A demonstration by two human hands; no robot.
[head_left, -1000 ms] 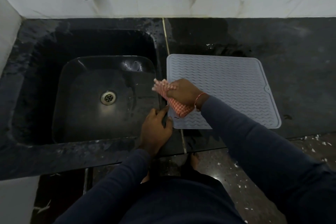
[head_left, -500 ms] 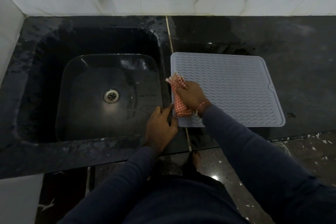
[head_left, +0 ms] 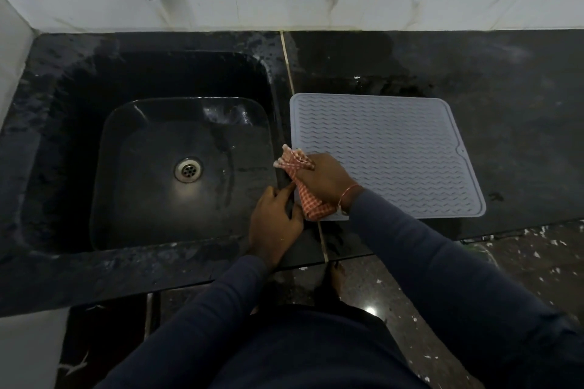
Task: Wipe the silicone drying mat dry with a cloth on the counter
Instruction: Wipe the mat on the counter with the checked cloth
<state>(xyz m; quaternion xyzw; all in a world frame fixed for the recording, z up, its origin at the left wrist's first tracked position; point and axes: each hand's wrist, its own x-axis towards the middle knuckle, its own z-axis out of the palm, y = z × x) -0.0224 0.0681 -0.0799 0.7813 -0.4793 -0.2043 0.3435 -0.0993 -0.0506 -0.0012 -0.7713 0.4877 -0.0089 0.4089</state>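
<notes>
Red-checked cloth (head_left: 313, 208) in right hand (head_left: 325, 181) grasp on wavy-ribbed grey silicone mat (head_left: 388, 151); left hand (head_left: 275, 224) beside, grip unclear.

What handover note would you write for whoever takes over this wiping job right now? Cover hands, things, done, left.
Right hand grips a bunched red-checked cloth on the left edge of the grey silicone drying mat.
Left hand touches the mat's near-left corner; a pinch cannot be told.
Mat lies flat on the black counter beside the sink.
Done: unclear; dryness cannot be judged.
Left: likely the mat's middle and right.
</notes>
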